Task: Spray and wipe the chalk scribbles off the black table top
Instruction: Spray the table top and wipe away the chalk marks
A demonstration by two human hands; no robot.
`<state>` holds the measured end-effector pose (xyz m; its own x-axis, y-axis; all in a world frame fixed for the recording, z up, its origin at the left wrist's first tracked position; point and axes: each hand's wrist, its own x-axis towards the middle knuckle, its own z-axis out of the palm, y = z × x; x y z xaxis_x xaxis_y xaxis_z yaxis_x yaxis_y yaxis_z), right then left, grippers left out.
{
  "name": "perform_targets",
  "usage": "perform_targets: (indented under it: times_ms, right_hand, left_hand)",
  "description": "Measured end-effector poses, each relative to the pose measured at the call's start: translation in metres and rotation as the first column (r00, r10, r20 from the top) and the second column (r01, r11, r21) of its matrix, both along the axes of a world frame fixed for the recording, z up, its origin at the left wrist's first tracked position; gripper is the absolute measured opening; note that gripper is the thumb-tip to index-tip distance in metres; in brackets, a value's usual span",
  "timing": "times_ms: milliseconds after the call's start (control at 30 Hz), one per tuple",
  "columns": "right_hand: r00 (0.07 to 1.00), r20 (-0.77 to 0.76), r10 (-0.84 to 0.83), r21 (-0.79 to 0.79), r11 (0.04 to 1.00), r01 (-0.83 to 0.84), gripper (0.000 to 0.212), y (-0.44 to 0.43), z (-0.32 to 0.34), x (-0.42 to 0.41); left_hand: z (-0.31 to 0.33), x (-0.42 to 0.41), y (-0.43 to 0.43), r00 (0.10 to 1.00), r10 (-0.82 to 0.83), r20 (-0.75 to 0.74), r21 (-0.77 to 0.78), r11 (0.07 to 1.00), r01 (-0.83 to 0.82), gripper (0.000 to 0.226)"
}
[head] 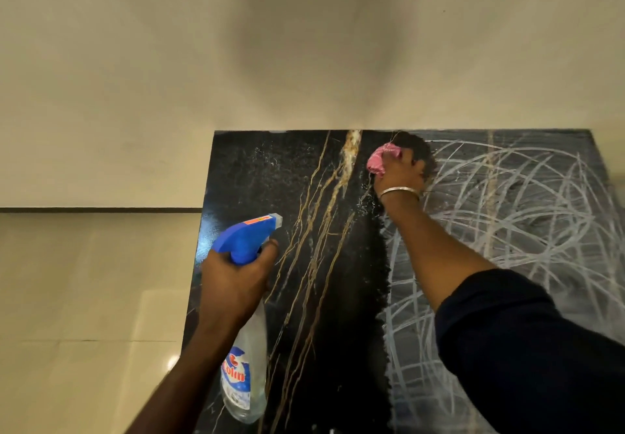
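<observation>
The black table top [257, 176] with gold veins fills the lower right of the head view. White chalk scribbles [514, 217] cover its right part; the left part is dark and bare of chalk. My right hand [402, 171] grips a bunched pink cloth [384, 158] against the far edge of the table, at the boundary between the wiped and chalked areas. My left hand [233, 278] holds a clear spray bottle [245, 376] with a blue trigger head [247, 236] over the table's left edge, nozzle pointing right.
A cream wall [304, 45] rises right behind the table's far edge. Glossy beige floor tiles [84, 298] lie to the left of the table. A dark strip [101, 210] runs along the wall's foot.
</observation>
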<state>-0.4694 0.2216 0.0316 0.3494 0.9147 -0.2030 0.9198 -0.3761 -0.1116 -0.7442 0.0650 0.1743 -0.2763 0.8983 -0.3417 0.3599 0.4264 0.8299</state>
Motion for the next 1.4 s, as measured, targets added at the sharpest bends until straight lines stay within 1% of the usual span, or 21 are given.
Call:
perform_targets:
  times_ms: [67,167,233,267,300,400,467,567,633,733,833,900,933,967,1033,1100,1167,1233,1300,1333,1400]
  right_hand:
    - [0.989,0.008,0.145,0.010,0.989,-0.145,0.060,-0.013,0.000,-0.033]
    - [0.910,-0.012,0.414,-0.024,0.910,-0.415,0.063,-0.028,-0.008,-0.062]
    - [0.869,-0.007,0.494,-0.030,0.869,-0.494,0.064,-0.031,-0.009,-0.053]
    - [0.879,0.000,0.477,-0.024,0.879,-0.477,0.064,-0.032,-0.009,-0.040]
    - [0.909,0.005,0.418,-0.008,0.909,-0.418,0.063,-0.034,-0.009,-0.025]
    - [0.993,0.025,0.117,0.036,0.992,-0.118,0.058,-0.035,-0.016,0.032]
    - [0.999,0.031,-0.039,0.037,0.999,0.038,0.057,-0.031,-0.017,0.057]
    - [0.985,0.006,-0.175,0.000,0.985,0.175,0.057,-0.028,-0.011,0.043]
    - [0.990,-0.003,-0.143,0.015,0.990,0.143,0.059,-0.036,-0.004,0.014]
    - [0.997,-0.014,0.080,0.036,0.996,-0.079,0.066,-0.053,-0.003,-0.034]
    - [0.940,-0.013,0.342,-0.021,0.939,-0.342,0.068,-0.065,-0.007,-0.056]
    - [0.897,-0.009,0.442,-0.008,0.897,-0.442,0.066,-0.071,-0.008,-0.039]
    - [0.897,0.005,0.441,0.005,0.897,-0.441,0.065,-0.072,-0.009,-0.023]
    - [0.917,0.015,0.399,0.016,0.917,-0.399,0.064,-0.074,-0.010,-0.004]
    - [0.969,0.035,0.243,0.021,0.970,-0.244,0.063,-0.077,-0.009,0.040]
    - [0.993,0.058,0.099,0.020,0.995,-0.101,0.061,-0.079,-0.007,0.080]
    - [0.997,0.066,0.026,0.016,0.999,-0.027,0.061,-0.080,-0.008,0.097]
    - [0.998,0.065,-0.027,0.014,1.000,0.026,0.063,-0.081,-0.008,0.087]
    - [0.998,0.065,-0.023,0.028,0.999,0.022,0.063,-0.083,-0.005,0.059]
    - [0.999,0.053,0.013,0.035,0.999,-0.015,0.064,-0.084,-0.003,0.043]
    - [0.989,0.012,0.144,0.034,0.989,-0.145,0.067,-0.091,-0.001,0.013]
  left_hand:
    - [-0.001,-0.001,0.002,1.000,-0.018,0.011,0.008,1.000,0.018,0.021]
    - [-0.002,-0.005,0.006,0.999,-0.044,0.010,0.009,0.999,0.044,0.018]
    - [-0.003,-0.009,0.008,0.998,-0.057,0.003,0.016,0.998,0.057,0.018]
    - [-0.003,-0.010,0.009,0.998,-0.060,-0.002,0.021,0.998,0.060,0.019]
    - [-0.003,-0.013,0.010,0.998,-0.059,-0.009,0.024,0.998,0.059,0.019]
    - [-0.003,-0.021,0.013,0.998,-0.050,-0.022,0.031,0.998,0.051,0.016]
    - [-0.004,-0.025,0.013,0.999,-0.045,-0.022,0.039,0.998,0.046,0.015]
    - [-0.008,-0.025,0.012,0.998,-0.054,-0.028,0.042,0.998,0.055,0.016]
    - [-0.011,-0.021,0.012,0.998,-0.062,-0.030,0.030,0.998,0.063,0.016]
    - [-0.011,-0.008,0.012,0.996,-0.088,-0.008,0.037,0.995,0.089,0.015]
    - [-0.007,0.006,0.012,0.993,-0.121,-0.002,0.056,0.991,0.121,0.014]
    - [-0.005,0.015,0.012,0.991,-0.134,-0.001,0.061,0.989,0.134,0.014]
    - [-0.004,0.019,0.013,0.991,-0.136,0.004,0.069,0.988,0.135,0.015]
    - [-0.004,0.023,0.012,0.990,-0.139,0.003,0.076,0.988,0.138,0.016]
    - [-0.002,0.029,0.011,0.988,-0.152,0.007,0.093,0.984,0.151,0.013]
    - [0.000,0.035,0.010,0.987,-0.158,0.019,0.103,0.982,0.155,0.011]
    - [0.000,0.039,0.008,0.988,-0.156,0.022,0.104,0.983,0.153,0.012]
    - [0.000,0.044,0.005,0.988,-0.154,0.027,0.098,0.984,0.151,0.012]
    - [-0.001,0.049,0.004,0.989,-0.144,0.016,0.100,0.985,0.141,0.014]
    - [-0.002,0.053,0.002,0.990,-0.142,0.011,0.096,0.985,0.140,0.014]
    - [-0.003,0.059,0.000,0.990,-0.138,0.017,0.082,0.987,0.137,0.014]
